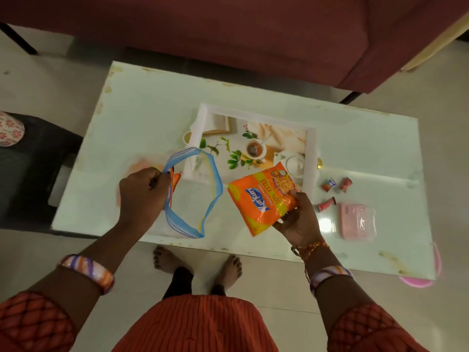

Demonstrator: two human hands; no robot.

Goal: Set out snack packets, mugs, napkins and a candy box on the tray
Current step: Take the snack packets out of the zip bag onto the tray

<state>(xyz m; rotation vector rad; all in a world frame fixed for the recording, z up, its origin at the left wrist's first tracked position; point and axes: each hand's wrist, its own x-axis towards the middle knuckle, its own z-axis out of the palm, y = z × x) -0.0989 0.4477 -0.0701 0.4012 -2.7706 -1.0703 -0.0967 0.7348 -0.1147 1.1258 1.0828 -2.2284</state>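
My right hand (295,219) grips an orange and yellow snack packet (261,196) above the table's front, just short of the tray's near edge. My left hand (143,194) holds the rim of a clear zip bag with a blue seal (203,196), its mouth held wide; something orange shows inside by my fingers. The white-rimmed tray (311,148), printed with a tea and leaves picture, lies in the table's middle. Three small red wrapped candies (330,185) lie right of the tray. A pink clear-lidded box (356,221) rests near the front right.
The white low table (132,118) stands before a maroon sofa (228,34). A dark stool (30,168) is at the left, a pink object (418,282) under the table's right corner. My bare feet (198,262) stand at the table's front edge.
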